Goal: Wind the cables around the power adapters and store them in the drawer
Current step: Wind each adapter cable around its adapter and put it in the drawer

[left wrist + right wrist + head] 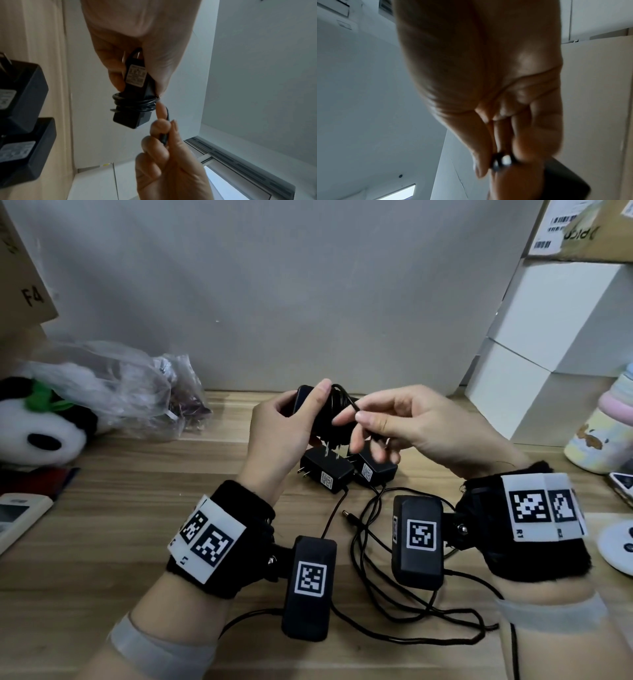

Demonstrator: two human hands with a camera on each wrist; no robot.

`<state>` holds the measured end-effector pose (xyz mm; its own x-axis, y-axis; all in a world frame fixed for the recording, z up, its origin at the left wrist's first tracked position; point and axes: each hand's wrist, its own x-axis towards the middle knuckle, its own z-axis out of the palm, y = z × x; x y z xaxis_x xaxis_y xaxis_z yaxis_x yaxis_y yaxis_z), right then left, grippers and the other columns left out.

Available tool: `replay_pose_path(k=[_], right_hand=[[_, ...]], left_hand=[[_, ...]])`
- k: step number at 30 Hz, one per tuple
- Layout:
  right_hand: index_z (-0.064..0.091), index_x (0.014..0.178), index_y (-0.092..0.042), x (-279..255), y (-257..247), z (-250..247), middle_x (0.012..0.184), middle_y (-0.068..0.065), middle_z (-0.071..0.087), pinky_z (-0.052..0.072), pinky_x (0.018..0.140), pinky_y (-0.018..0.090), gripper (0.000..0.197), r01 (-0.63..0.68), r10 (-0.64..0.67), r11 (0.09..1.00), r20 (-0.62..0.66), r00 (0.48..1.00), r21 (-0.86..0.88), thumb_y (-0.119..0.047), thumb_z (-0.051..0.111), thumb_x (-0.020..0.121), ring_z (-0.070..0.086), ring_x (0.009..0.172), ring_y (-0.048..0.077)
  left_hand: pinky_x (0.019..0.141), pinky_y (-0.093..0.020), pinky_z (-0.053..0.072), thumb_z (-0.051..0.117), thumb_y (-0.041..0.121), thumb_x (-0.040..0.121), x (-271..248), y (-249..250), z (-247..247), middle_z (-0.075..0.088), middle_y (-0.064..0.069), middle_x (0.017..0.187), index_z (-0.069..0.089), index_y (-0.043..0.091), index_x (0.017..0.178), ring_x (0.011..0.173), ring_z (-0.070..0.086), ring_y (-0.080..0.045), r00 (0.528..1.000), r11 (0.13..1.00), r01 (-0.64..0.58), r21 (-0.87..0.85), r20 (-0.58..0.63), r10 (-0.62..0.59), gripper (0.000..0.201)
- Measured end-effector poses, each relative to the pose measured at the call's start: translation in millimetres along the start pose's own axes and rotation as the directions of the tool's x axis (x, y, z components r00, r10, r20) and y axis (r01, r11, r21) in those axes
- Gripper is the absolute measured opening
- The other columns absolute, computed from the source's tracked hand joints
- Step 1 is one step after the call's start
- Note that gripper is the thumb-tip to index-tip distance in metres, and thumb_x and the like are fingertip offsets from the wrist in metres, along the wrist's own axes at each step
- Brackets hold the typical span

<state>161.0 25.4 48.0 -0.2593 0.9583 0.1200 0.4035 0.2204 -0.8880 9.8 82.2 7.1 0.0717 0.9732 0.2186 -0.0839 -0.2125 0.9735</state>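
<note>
My left hand [291, 419] grips a black power adapter [329, 419] above the wooden table, prongs pointing down. Its thin cable [135, 104] is wound several times round the adapter body [135, 88]. My right hand [394, 419] pinches the cable's free end, the barrel plug [164, 139], just right of the adapter; the plug tip [502, 161] shows between the fingers. Two more black adapters [325, 474] [373, 470] lie on the table below the hands. Their loose cables [394, 587] sprawl toward me, one plug end [349, 514] lying free. No drawer is in view.
A panda plush [44, 426] and crumpled plastic bags [130, 395] sit at the left, a remote [13, 518] at the left edge. White boxes [534, 371] stack at the right, with a pastel bottle [603, 426] and a white disc [620, 542]. A grey wall stands behind.
</note>
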Motion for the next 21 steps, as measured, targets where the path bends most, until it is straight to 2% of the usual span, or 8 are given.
replay_pose_path(k=[3, 7, 9, 11, 14, 16, 19, 21], right_hand=[[0.067, 0.094, -0.011, 2.8, -0.2, 5.4, 0.076, 0.002, 0.071, 0.047, 0.055, 0.016, 0.017, -0.019, 0.019, 1.0, 0.011, 1.0, -0.024, -0.016, 0.051, 0.094, 0.059, 0.062, 0.01], [0.071, 0.093, -0.017, 6.1, 4.7, 3.6, 0.072, -0.001, 0.071, 0.053, 0.073, 0.021, 0.015, 0.02, -0.016, 0.999, -0.114, 0.993, 0.038, -0.018, 0.057, 0.09, 0.061, 0.073, 0.01], [0.07, 0.094, -0.016, 5.9, 6.0, 1.6, 0.069, -0.003, 0.068, 0.052, 0.074, 0.019, 0.015, 0.046, -0.031, 0.995, -0.162, 0.986, 0.086, -0.015, 0.055, 0.091, 0.058, 0.071, 0.01], [0.069, 0.098, -0.013, 6.1, 5.5, 2.2, 0.07, -0.002, 0.065, 0.05, 0.072, 0.016, 0.018, 0.083, -0.068, 0.994, -0.188, 0.98, 0.071, -0.013, 0.051, 0.094, 0.055, 0.071, 0.008], [0.066, 0.101, -0.011, 7.3, 3.8, 6.7, 0.075, 0.004, 0.061, 0.047, 0.078, 0.014, 0.02, 0.17, -0.154, 0.984, -0.214, 0.965, 0.06, -0.006, 0.047, 0.095, 0.059, 0.074, 0.001], [0.066, 0.1, -0.015, 7.8, 3.4, 7.8, 0.071, 0.002, 0.06, 0.046, 0.079, 0.012, 0.02, 0.199, -0.181, 0.979, -0.229, 0.956, 0.055, -0.005, 0.05, 0.093, 0.057, 0.073, 0.002], [0.068, 0.1, -0.016, 7.3, 4.3, 6.8, 0.067, -0.004, 0.06, 0.045, 0.081, 0.012, 0.018, 0.177, -0.173, 0.984, -0.179, 0.968, 0.006, -0.009, 0.053, 0.092, 0.057, 0.073, 0.004], [0.07, 0.097, -0.016, 6.9, 4.8, 7.4, 0.065, -0.006, 0.061, 0.045, 0.082, 0.011, 0.017, 0.141, -0.144, 0.989, -0.135, 0.98, -0.03, -0.012, 0.055, 0.091, 0.058, 0.072, 0.003]], left_hand=[[0.055, -0.022, 0.052, 0.064, 0.037, 0.087, 0.6, -2.3, 3.5, 0.068, -0.004, 0.078, 0.071, 0.011, 0.088, 0.069, 0.065, -0.013, 0.991, 0.98, 0.12, -0.158, 0.07, -0.11, 0.026], [0.066, -0.026, 0.056, 0.06, 0.026, 0.09, 0.2, 0.2, 1.7, 0.069, -0.01, 0.099, 0.062, 0.002, 0.115, 0.087, 0.067, -0.017, 0.934, 0.877, 0.319, -0.358, 0.276, -0.227, 0.035], [0.07, -0.028, 0.058, 0.056, 0.015, 0.091, -0.3, 3.8, -1.1, 0.068, -0.011, 0.094, 0.061, 0.0, 0.108, 0.087, 0.067, -0.019, 0.895, 0.828, 0.38, -0.412, 0.388, -0.218, 0.024], [0.084, -0.034, 0.056, 0.051, 0.01, 0.09, -0.5, 4.9, -3.7, 0.067, -0.014, 0.094, 0.062, -0.002, 0.1, 0.093, 0.066, -0.025, 0.866, 0.79, 0.416, -0.451, 0.461, -0.193, 0.019], [0.103, -0.04, 0.044, 0.049, 0.015, 0.084, 1.3, 3.5, -8.4, 0.063, -0.016, 0.104, 0.059, 0.001, 0.105, 0.11, 0.057, -0.028, 0.839, 0.758, 0.431, -0.489, 0.527, -0.136, 0.027], [0.102, -0.039, 0.039, 0.049, 0.028, 0.086, 1.5, 6.7, -10.8, 0.059, -0.01, 0.106, 0.058, 0.009, 0.107, 0.108, 0.051, -0.022, 0.828, 0.766, 0.431, -0.478, 0.546, -0.125, 0.03], [0.087, -0.034, 0.039, 0.042, 0.06, 0.087, 4.2, 6.9, -8.9, 0.061, -0.005, 0.101, 0.063, 0.015, 0.11, 0.099, 0.054, -0.016, 0.869, 0.859, 0.358, -0.367, 0.467, -0.163, 0.056], [0.081, -0.029, 0.046, 0.04, 0.062, 0.088, 5.8, 3.7, -5.2, 0.067, -0.005, 0.096, 0.065, 0.014, 0.106, 0.091, 0.062, -0.016, 0.888, 0.895, 0.321, -0.311, 0.427, -0.17, 0.058]])
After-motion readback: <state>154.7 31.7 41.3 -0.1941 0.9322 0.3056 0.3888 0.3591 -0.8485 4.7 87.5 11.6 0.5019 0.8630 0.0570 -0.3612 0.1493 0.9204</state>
